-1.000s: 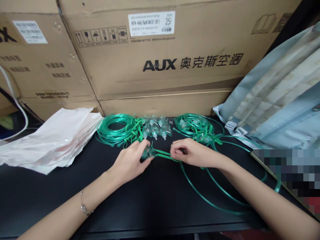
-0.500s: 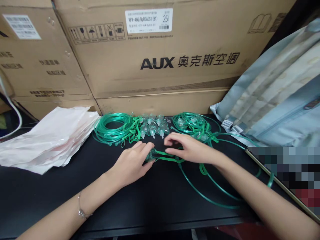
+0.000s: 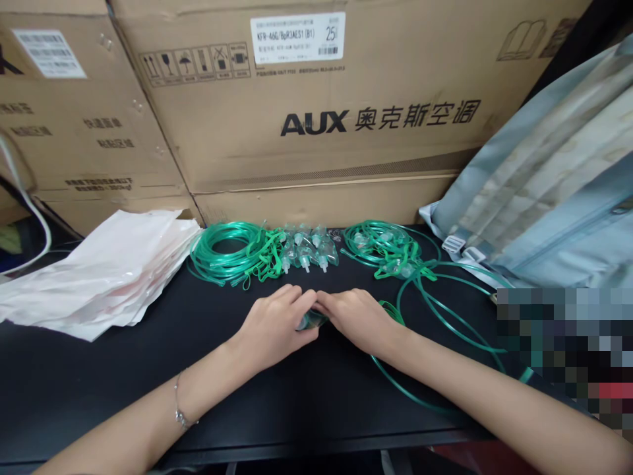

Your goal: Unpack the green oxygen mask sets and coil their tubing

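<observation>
My left hand (image 3: 281, 324) is closed around a clear green oxygen mask (image 3: 312, 320) just above the black table. My right hand (image 3: 363, 320) meets it from the other side, its fingers bent down onto the mask's edge beside my left fingertips. Most of the mask is covered by the two hands. A green elastic strap (image 3: 394, 313) shows behind my right wrist. Thin green tubing (image 3: 400, 386) curves across the table under my right forearm.
Behind the hands lie coiled green tubing (image 3: 225, 254), green straps (image 3: 271, 254), several clear masks (image 3: 307, 247) and a second tangle of tubing (image 3: 380, 237). White pouches (image 3: 113, 270) are stacked left. Cardboard boxes (image 3: 316, 158) close off the back; a pale blue bag (image 3: 554, 191) stands right.
My right hand has moved left and down from the green straps to the mask, so the hands now touch. The straps between them are no longer visible. The left hand keeps its hold.
</observation>
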A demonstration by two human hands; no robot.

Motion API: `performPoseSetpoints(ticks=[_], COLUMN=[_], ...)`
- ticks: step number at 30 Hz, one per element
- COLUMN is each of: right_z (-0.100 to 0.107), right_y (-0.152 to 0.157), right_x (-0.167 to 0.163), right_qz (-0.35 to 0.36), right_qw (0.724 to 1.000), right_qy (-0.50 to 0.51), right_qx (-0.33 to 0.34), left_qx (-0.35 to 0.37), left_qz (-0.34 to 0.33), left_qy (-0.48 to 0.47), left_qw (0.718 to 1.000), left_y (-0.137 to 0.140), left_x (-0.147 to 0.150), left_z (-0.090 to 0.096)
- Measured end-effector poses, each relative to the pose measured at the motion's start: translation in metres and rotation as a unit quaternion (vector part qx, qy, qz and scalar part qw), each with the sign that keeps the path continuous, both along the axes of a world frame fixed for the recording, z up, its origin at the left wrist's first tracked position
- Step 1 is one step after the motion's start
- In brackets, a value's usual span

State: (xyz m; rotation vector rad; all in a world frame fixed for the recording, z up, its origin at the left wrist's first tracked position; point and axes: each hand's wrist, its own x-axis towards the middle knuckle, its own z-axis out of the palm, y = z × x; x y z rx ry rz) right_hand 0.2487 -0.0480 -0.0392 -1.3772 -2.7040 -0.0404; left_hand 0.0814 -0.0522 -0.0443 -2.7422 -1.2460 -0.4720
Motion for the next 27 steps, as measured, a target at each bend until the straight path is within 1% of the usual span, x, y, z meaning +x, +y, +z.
performPoseSetpoints(ticks=[3,5,7,9,12,14,15,17,20,22,24,25,27], right_z=[-0.002,-0.004,-0.005,-0.006,-0.004,-0.003,-0.003,-0.004,-0.005,-0.005,-0.002,0.000,0.011], right_y=[0.000,0.000,0.001,0.003,0.007,0.009,0.009,0.010,0.012,0.013,0.016,0.017,0.023], right_x=[0.001,0.005,0.010,0.016,0.020,0.018,0.017,0.015,0.015,0.019,0.023,0.025,0.027], right_qz=[0.067,0.101,0.124,0.120,0.097,0.103,0.111,0.113,0.083,0.063,0.047,0.045,0.054], right_qw=[0.997,0.994,0.991,0.986,0.964,0.951,0.950,0.958,0.969,0.966,0.947,0.930,0.885], right_qy=[-0.025,-0.014,0.026,0.104,0.247,0.292,0.290,0.256,0.208,0.219,0.273,0.314,0.407], right_qx=[0.013,0.030,0.048,0.052,0.023,-0.006,-0.025,-0.062,-0.101,-0.125,-0.164,-0.184,-0.218], left_qx=[-0.015,-0.029,-0.044,-0.050,-0.044,-0.048,-0.055,-0.068,-0.093,-0.112,-0.140,-0.150,-0.154], left_qz=[-0.041,-0.065,-0.067,-0.044,-0.003,0.002,0.001,0.000,-0.006,0.005,0.045,0.068,0.096], left_qy=[-0.032,-0.060,-0.102,-0.152,-0.187,-0.187,-0.186,-0.192,-0.214,-0.234,-0.232,-0.220,-0.196], left_qw=[0.999,0.996,0.992,0.986,0.981,0.981,0.981,0.979,0.972,0.966,0.962,0.962,0.964], left_y=[0.002,0.003,0.004,0.007,0.010,0.011,0.012,0.013,0.016,0.019,0.019,0.018,0.015], left_x=[-0.008,-0.015,-0.022,-0.028,-0.031,-0.029,-0.028,-0.025,-0.025,-0.027,-0.028,-0.028,-0.025], left_z=[0.001,0.000,-0.002,-0.005,-0.008,-0.008,-0.008,-0.006,-0.004,-0.005,-0.009,-0.011,-0.013])
